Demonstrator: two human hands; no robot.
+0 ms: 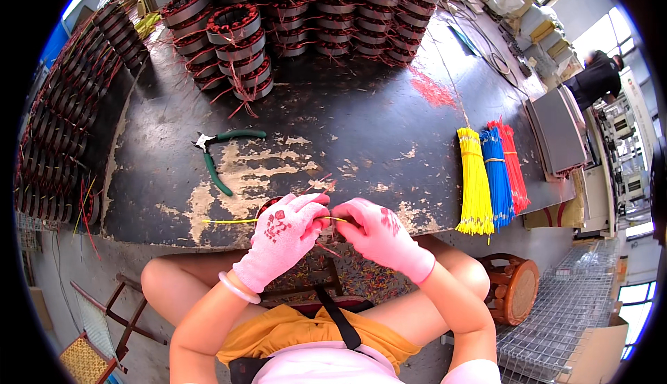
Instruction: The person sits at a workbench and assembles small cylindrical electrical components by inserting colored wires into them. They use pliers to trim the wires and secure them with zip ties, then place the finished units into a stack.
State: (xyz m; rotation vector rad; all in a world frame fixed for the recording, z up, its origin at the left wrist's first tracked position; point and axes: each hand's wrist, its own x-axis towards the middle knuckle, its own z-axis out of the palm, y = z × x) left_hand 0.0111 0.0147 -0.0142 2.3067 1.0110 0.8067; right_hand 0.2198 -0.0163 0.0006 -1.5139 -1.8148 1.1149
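A person sits at a worn dark workbench (pixel 361 127), both hands in pink gloves. The left hand (pixel 281 234) and right hand (pixel 379 230) meet at the bench's near edge, fingers pinched narrow around a thin yellow wire (pixel 233 221) that sticks out to the left. Green-handled pliers (pixel 221 154) lie beyond. Bundles of yellow, blue and red wires (pixel 495 175) rest to the right. Stacked wound coils (pixel 306 9) fill the far side.
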